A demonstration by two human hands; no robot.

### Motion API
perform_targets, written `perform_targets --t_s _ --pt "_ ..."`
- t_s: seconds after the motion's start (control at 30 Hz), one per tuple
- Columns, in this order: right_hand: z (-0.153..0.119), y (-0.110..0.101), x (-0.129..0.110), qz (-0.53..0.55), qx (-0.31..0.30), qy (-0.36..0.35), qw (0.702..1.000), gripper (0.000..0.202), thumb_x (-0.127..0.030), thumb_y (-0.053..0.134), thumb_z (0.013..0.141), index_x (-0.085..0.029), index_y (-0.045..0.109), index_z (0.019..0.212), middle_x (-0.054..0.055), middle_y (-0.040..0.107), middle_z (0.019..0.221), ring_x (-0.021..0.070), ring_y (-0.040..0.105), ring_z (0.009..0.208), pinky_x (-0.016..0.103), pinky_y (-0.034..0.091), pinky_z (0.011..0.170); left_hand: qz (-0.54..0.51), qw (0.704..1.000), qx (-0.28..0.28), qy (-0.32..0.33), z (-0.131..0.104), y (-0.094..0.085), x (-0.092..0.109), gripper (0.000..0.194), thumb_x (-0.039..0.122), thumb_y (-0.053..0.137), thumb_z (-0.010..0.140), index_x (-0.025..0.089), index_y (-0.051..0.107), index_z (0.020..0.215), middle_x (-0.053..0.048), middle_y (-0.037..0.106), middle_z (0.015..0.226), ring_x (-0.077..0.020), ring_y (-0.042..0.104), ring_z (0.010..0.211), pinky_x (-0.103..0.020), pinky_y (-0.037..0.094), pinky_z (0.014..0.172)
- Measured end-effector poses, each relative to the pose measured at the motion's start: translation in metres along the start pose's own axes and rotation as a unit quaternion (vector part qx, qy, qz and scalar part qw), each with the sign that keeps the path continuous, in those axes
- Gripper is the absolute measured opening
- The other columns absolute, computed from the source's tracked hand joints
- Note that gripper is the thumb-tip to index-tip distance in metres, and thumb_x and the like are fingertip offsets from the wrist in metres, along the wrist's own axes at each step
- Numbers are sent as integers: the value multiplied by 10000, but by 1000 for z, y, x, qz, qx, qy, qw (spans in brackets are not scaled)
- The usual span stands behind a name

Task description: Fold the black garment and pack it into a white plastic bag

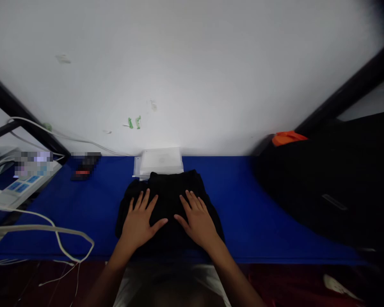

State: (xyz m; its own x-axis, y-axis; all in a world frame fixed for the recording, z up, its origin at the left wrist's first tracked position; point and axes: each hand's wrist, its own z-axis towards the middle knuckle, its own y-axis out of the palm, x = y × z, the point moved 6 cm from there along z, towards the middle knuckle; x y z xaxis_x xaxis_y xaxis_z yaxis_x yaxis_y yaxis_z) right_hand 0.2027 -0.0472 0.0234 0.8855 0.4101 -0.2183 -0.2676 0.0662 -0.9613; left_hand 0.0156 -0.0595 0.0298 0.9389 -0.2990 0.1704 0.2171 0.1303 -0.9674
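Observation:
A folded black garment (169,200) lies on the blue surface right in front of me; its exact kind I cannot make out. On its left half my left hand (140,221) rests palm down, fingers spread. My right hand (199,222) lies flat on the right half, its fingers also apart. The two thumbs point toward each other with black cloth between them. Just behind the garment, against the wall, sits a white flat packet (161,160) that looks wrapped in clear plastic.
A white power strip (25,185) and white cables (56,230) occupy the left side, near a dark pixelated object (86,166). To the right a large black bag or cloth (333,187) covers the blue surface (240,200), with an orange item (288,137) on top. Behind stands a white wall (192,76).

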Motion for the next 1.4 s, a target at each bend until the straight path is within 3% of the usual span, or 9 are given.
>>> perform_targets --t_s 1.4 --pt "1 -2 1 18 7 -7 1000 576 -495 450 958 -136 467 1408 189 392 1508 323 332 1414 525 332 1117 -14 1000 8 -8 0 -1 -2 716 676 479 868 242 433 1435 -121 291 1572 -356 322 1415 -579 277 1121"
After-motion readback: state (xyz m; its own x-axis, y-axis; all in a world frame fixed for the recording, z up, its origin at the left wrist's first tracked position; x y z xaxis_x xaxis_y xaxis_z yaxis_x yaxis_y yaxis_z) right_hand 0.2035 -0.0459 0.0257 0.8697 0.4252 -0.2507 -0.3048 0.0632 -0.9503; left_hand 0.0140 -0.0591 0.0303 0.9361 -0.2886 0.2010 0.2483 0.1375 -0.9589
